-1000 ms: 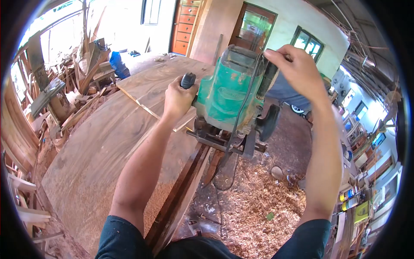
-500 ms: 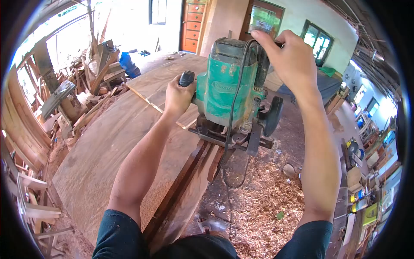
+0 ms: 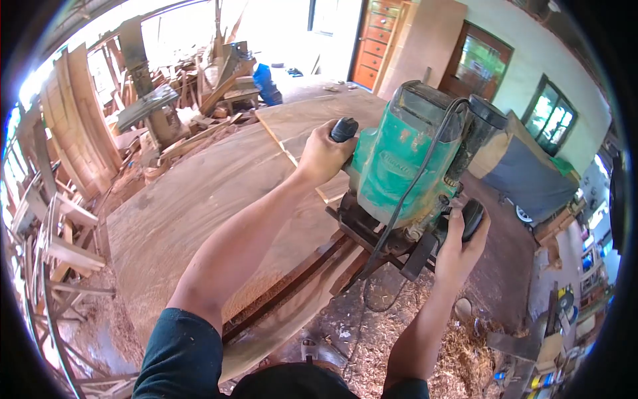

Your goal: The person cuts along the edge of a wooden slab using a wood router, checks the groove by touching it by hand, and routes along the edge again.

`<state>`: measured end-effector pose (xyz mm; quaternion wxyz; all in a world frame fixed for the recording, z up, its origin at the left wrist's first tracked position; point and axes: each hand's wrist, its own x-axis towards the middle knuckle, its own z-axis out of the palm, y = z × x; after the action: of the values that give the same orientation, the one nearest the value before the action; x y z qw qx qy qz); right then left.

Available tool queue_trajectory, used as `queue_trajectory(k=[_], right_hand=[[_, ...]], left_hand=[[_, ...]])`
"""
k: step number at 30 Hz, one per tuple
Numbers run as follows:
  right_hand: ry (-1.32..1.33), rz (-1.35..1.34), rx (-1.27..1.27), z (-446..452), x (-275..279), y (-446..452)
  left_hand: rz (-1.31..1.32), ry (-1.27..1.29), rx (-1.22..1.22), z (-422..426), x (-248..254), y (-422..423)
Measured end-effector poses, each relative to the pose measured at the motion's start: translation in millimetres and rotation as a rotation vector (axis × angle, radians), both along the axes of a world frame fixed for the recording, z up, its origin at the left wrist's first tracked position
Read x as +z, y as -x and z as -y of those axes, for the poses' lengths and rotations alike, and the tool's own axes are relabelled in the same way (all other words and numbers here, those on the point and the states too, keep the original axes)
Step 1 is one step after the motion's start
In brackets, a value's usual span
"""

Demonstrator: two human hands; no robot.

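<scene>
A green plunge router point(image 3: 402, 156) stands on a dark wooden strip point(image 3: 286, 286) along the edge of a broad wooden board point(image 3: 212, 199). My left hand point(image 3: 324, 156) is wrapped round the router's left black handle point(image 3: 343, 130). On the other side, my right hand point(image 3: 462, 243) grips the black right handle point(image 3: 472, 218), low beside the base. A black power cord point(image 3: 425, 166) loops down the front of the green body and hangs below the board's edge. The router's bit is hidden under its base.
Wood shavings point(image 3: 438, 346) cover the floor on the right. Scrap timber point(image 3: 199, 93) is piled at the back left, near a blue bag point(image 3: 267, 85). A covered object point(image 3: 531, 169) stands at the right. A thin light strip point(image 3: 278, 143) lies across the board.
My right hand has come down from the top of the router to its right handle. The view has turned, so the router appears further right and lower. My left hand keeps its grip.
</scene>
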<state>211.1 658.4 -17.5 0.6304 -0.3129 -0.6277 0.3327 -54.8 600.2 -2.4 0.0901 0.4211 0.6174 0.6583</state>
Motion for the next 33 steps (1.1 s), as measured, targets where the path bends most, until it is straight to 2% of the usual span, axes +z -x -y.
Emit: queue_trajectory(k=[3, 5, 8, 9, 11, 13, 14, 19, 22, 33], right_hand=[[0.062, -0.019, 0.02, 2, 3, 8], [0.171, -0.055, 0.058, 4, -5, 8], [0.061, -0.064, 0.069, -11, -10, 5], [-0.011, -0.078, 0.002, -9, -8, 5], [0.043, -0.14, 0.08, 6, 6, -6], [0.034, -0.071, -0.124, 18, 14, -24], [0.043, -0.137, 0.019, 27, 21, -33], [-0.222, 0.154, -0.108, 57, 21, -88], [-0.335, 0.316, -0.095, 94, 15, -114], [-0.325, 0.204, -0.271, 310, -17, -170]], left_hand=[[-0.027, -0.046, 0.017, -13, -15, 15], [0.009, 0.055, 0.055, -18, -11, 17], [0.129, 0.121, 0.121, -15, -5, 9], [0.063, 0.06, 0.147, -11, -3, 5], [0.016, -0.006, 0.164, 5, 7, -12], [0.056, -0.062, 0.115, 19, 18, -32], [0.066, -0.109, 0.078, 27, 23, -38], [-0.009, -0.043, 0.048, 105, 60, -80], [-0.069, 0.033, 0.074, 174, 68, -99], [-0.173, 0.067, 0.132, 427, 63, -147]])
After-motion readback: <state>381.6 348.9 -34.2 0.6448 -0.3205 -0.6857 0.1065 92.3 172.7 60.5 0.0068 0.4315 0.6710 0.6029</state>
